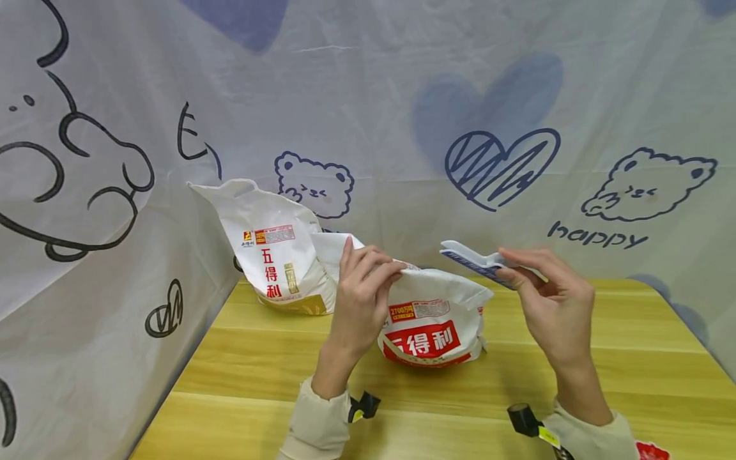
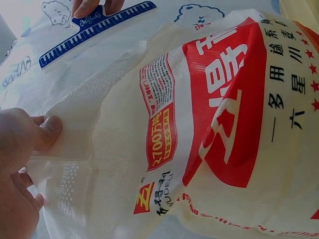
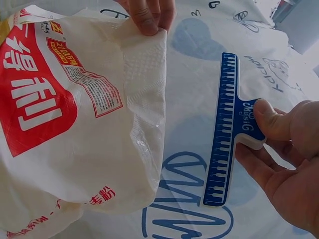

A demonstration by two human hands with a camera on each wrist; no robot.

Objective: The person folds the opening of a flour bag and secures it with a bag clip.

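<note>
A white flour bag (image 1: 425,338) with a red label stands on the table, its top edge folded over. My left hand (image 1: 362,294) pinches that folded edge near its left end, thumb on one side in the left wrist view. My right hand (image 1: 554,300) holds a blue and white clip (image 1: 474,262) by its handle, to the right of the bag and apart from it. Piano keys are printed along the clip's long bar, plain in the right wrist view. The clip's mouth looks closed, with nothing in it.
A second white flour bag (image 1: 276,255) with a gold base stands behind on the left, its top upright. The wooden table (image 1: 247,377) meets a white cloth backdrop (image 1: 368,115) with drawn bears and hearts. A red item (image 1: 651,451) shows at the lower right.
</note>
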